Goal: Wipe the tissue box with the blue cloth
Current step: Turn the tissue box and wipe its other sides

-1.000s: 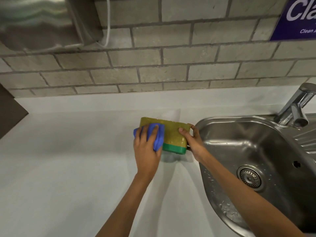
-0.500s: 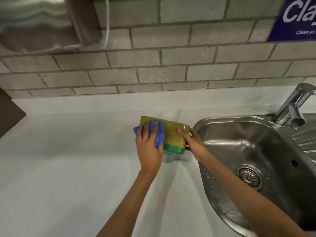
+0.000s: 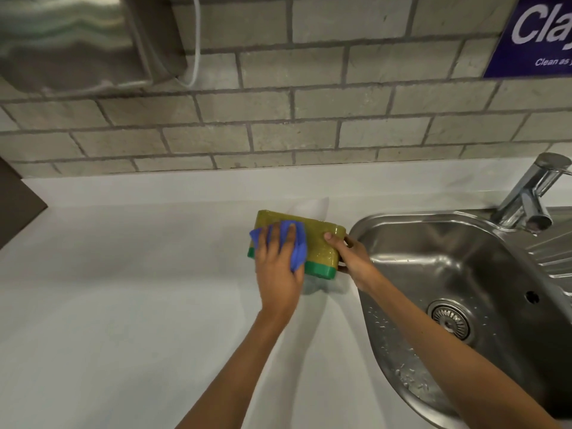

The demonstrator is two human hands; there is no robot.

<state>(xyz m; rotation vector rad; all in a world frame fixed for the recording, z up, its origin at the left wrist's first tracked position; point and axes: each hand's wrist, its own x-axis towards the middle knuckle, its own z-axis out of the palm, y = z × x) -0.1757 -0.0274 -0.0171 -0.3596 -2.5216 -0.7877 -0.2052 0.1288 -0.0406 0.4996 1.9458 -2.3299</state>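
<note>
Brick wall (image 3: 309,119) across the back, grey tiles in running bond. White countertop (image 3: 123,305) fills the lower left and centre. Stainless sink (image 3: 433,243) set into it on the right, water drops on the basin floor, drain strainer (image 3: 450,320) in the middle, chrome tap (image 3: 532,193) at the back right corner. Steel wall dispenser (image 3: 77,38) top left with a white cable (image 3: 196,41) hanging beside it. Purple sign (image 3: 535,35) top right, partly cut off by the frame edge.

Tissue box (image 3: 318,243) stands on the countertop just left of the sink rim: glittery yellow-gold body, green base, white tissue (image 3: 312,207) sticking out the top.

Right hand (image 3: 353,258) grips the box's right end, thumb on the front face, remaining fingers wrapped round the end toward the sink side, closed firmly on it.

Left hand (image 3: 278,270) lies flat against the left part of the front face, fingers extended and close together, pressing the blue cloth (image 3: 294,246) onto the box. Cloth is bunched under the fingers, edges showing left of the hand and down the right side of the fingers. No pinch visible, held by palm and finger pressure against the box
</note>
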